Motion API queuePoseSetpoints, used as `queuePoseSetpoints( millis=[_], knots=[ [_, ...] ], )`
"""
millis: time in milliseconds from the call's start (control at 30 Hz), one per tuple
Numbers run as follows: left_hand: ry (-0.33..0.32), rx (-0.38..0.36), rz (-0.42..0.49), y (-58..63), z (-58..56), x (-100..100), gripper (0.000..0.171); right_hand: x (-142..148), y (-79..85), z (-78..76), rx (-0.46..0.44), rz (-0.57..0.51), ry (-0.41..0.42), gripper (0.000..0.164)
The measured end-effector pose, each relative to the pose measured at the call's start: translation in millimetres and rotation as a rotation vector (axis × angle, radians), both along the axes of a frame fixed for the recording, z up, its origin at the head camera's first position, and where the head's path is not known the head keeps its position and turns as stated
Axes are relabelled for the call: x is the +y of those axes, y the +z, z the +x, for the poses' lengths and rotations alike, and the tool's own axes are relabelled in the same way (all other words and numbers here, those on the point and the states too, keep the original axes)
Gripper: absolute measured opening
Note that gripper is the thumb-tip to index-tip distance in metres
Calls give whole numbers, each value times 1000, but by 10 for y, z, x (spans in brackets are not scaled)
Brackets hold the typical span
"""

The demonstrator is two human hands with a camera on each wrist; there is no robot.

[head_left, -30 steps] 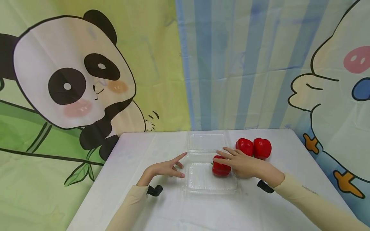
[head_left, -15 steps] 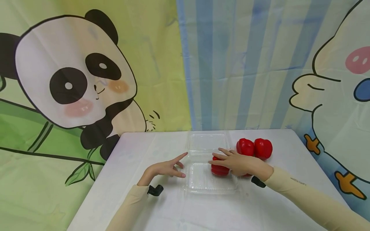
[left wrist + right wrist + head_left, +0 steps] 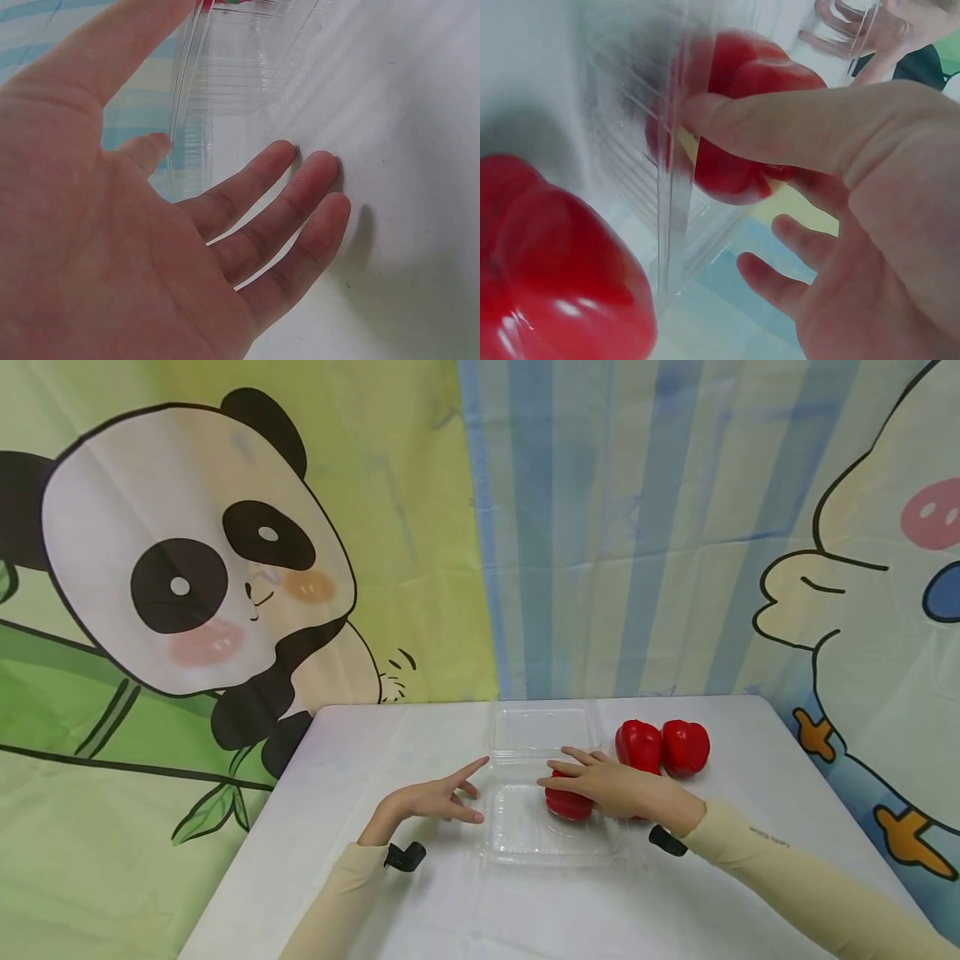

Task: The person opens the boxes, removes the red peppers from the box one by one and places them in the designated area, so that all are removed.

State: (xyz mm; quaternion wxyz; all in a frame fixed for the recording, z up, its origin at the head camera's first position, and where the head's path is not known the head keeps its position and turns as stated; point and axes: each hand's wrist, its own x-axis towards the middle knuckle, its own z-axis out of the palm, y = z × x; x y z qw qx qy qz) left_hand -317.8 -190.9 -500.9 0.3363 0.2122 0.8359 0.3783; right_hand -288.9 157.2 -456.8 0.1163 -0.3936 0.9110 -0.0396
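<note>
A clear plastic clamshell container (image 3: 517, 831) lies unfolded on the table, its lid (image 3: 543, 731) to the back. In the right half of its tray sits a red bell pepper (image 3: 567, 803). My right hand (image 3: 618, 785) grips this pepper from the right, the thumb on one side and fingers curling round behind in the right wrist view. Part of the pepper is hidden by the hand. My left hand (image 3: 427, 800) is beside the container's left edge, its fingers loosely spread and holding nothing; a fingertip meets the clear rim in the left wrist view.
Two more red bell peppers, the left one (image 3: 638, 743) and the right one (image 3: 686, 748), stand at the back right of the white table (image 3: 405, 735). Another pepper (image 3: 562, 277) sits just outside the container, mostly covered by my right hand in the head view. Printed curtains hang behind.
My right hand has moved left and closer round the pepper in the tray, which has shifted slightly left. The pepper under my wrist is now mostly covered. My left hand stays put.
</note>
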Motion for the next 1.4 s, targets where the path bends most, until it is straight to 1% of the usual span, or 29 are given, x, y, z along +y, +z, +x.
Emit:
queuePoseSetpoints(
  millis=[200, 333, 500, 833, 1100, 1267, 1400],
  knots=[
    [0, -3, -6, -12, 2, -4, 104, 40, -74, 3, 25, -29, 9, 90],
    [-2, -1, -6, -15, -3, -2, 104, 62, -76, -6, 33, -43, 10, 89],
    [0, 1, -4, -8, -6, 5, 103, 82, -54, -5, 30, -54, 7, 91],
    [-7, 10, -7, -35, -1, 4, 102, 110, 4, 38, 16, -78, -5, 92],
    [-7, 10, 5, 1, 17, -15, 103, 129, 40, 66, 45, -97, 0, 94],
    [-11, 7, 7, -6, 7, -15, 103, 156, 68, 98, 60, -111, -5, 96],
    [-18, 6, 5, -13, -6, -17, 103, 175, 107, 122, 89, -116, 4, 96]
  ],
)
